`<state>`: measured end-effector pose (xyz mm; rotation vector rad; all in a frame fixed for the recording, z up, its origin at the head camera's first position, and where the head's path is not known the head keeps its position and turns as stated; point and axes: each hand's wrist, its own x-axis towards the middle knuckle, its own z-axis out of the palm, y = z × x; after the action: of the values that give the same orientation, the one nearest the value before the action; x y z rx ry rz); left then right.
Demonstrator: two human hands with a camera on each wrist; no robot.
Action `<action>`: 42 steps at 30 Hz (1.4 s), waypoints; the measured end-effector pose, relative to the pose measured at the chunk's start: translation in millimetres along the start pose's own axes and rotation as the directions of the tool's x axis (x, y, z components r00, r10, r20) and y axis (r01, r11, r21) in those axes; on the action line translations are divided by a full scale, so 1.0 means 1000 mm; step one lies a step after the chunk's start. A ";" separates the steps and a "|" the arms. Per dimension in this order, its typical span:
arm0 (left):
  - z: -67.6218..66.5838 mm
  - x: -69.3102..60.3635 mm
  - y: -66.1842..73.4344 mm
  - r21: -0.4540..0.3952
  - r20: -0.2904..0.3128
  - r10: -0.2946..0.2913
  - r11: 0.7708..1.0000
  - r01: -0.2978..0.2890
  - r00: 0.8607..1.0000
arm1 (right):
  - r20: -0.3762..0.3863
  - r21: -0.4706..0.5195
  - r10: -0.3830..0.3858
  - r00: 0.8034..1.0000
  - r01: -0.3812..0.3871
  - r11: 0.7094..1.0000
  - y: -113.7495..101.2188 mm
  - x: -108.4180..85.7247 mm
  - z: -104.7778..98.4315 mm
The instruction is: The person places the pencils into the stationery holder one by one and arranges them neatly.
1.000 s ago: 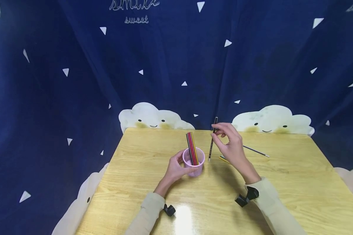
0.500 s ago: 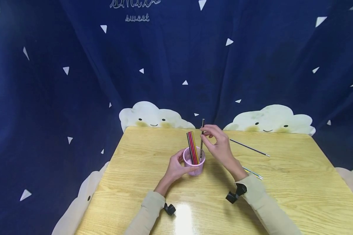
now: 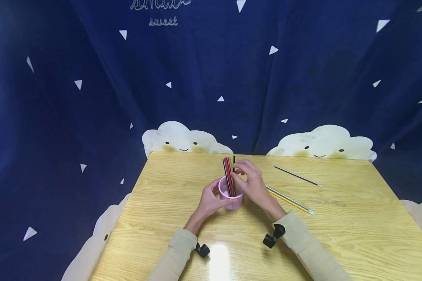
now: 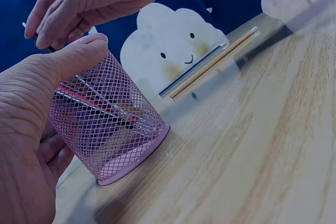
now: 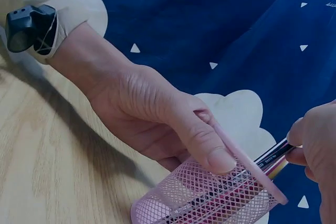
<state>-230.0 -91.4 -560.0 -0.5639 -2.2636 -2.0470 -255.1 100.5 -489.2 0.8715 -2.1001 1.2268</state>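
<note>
My left hand point(image 3: 209, 201) grips a pink mesh pencil cup point(image 4: 113, 119) that stands on the table, its thumb along the rim. Inside the cup lean several pencils point(image 3: 227, 171), dark, red and yellow, tilted together. At the cup's mouth, my right hand point(image 3: 254, 185) pinches a black pencil point(image 3: 234, 159) between thumb and fingers. That pencil's lower part is down in the cup beside the others. Both hands meet over the rim in the right wrist view, where the right fingers partly hide the pencil tops.
On the wooden table point(image 3: 341, 230), right of the cup, a dark pencil point(image 3: 298, 176) lies alone. Nearer, a yellow pencil point(image 3: 293, 202) and a blue-green one lie side by side, partly behind the right hand. A dark blue curtain point(image 3: 197, 62) with white clouds hangs behind the table.
My right hand has carried the black pencil left from beside the cup, then lowered it into the cup. The left hand has stayed on the cup.
</note>
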 end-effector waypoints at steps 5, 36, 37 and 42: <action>0.001 -0.001 0.001 -0.002 -0.002 -0.006 1.000 0.006 1.000 | 0.015 -0.002 0.003 1.000 -0.003 1.000 -0.001 -0.001 0.003; 0.000 0.000 -0.001 -0.009 -0.015 -0.005 1.000 0.005 1.000 | 0.103 -0.194 0.064 0.993 -0.043 0.980 -0.003 -0.023 0.004; 0.000 0.000 -0.001 -0.011 -0.017 -0.004 1.000 0.004 1.000 | 0.095 -0.201 0.057 0.994 -0.037 0.979 -0.002 -0.025 0.002; 0.001 0.000 -0.001 -0.009 -0.018 -0.008 1.000 0.008 1.000 | 0.061 -0.228 0.037 0.997 -0.022 0.973 0.002 -0.036 -0.008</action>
<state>-230.2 -90.9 -561.4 -0.5349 -2.2518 -2.0578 -232.8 117.9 -512.7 0.7873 -2.2588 0.9591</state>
